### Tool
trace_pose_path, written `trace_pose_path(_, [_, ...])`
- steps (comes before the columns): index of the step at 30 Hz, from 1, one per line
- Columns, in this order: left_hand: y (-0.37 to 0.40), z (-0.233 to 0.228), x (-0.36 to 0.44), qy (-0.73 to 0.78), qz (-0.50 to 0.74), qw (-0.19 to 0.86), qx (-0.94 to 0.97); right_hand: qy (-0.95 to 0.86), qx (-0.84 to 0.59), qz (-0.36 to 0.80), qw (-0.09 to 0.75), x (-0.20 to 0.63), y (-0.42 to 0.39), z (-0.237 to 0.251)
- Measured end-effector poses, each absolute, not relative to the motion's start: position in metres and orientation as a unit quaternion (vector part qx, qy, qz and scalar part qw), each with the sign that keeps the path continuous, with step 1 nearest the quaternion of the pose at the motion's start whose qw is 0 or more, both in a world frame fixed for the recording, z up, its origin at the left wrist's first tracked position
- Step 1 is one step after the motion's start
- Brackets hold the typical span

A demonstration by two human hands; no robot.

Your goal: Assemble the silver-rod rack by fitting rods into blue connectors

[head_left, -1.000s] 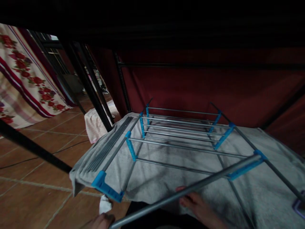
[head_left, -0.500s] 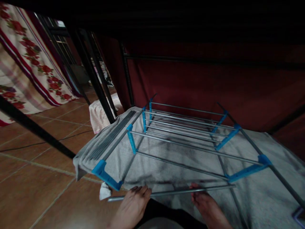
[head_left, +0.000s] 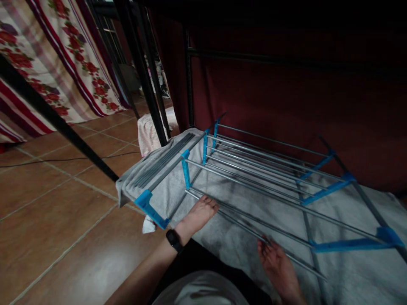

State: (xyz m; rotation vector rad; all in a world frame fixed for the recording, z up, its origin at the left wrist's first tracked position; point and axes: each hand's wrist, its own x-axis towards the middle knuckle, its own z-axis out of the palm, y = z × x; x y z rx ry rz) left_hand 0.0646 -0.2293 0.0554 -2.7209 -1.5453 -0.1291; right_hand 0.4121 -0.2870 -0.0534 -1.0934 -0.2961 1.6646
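One head-worn camera looks forward and down, close over the rack (head_left: 254,178) on the grey cloth (head_left: 349,271).

Upper frame lost in darkness; grey rod (head_left: 254,228) partly hidden under the right hand (head_left: 278,267), whose grip is unclear; blue bracket (head_left: 356,243) and grey cloth (head_left: 349,279) cut off at right.
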Motion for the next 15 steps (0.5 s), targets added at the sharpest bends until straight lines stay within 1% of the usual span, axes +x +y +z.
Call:
trace_pose_path(3, [-0.216, 0.047, 0.061, -0.501, -0.046, -0.001, -0.864, -0.075, -0.463, 0.701, 0.538, 0.407, -0.278, -0.048])
trace_pose_path(6, [-0.207, 0.040, 0.057, -0.510, -0.049, -0.012, -0.858, -0.096, -0.466, 0.703, 0.529, 0.400, -0.270, -0.044])
trace_pose_path(9, [-0.202, 0.033, 0.053, -0.509, -0.060, -0.017, -0.858, -0.135, -0.475, 0.713, 0.497, 0.395, -0.267, -0.043])
trace_pose_path(15, [-0.195, 0.015, 0.047, -0.494, -0.086, 0.004, -0.865, -0.156, -0.486, 0.737, 0.444, 0.392, -0.270, -0.035])
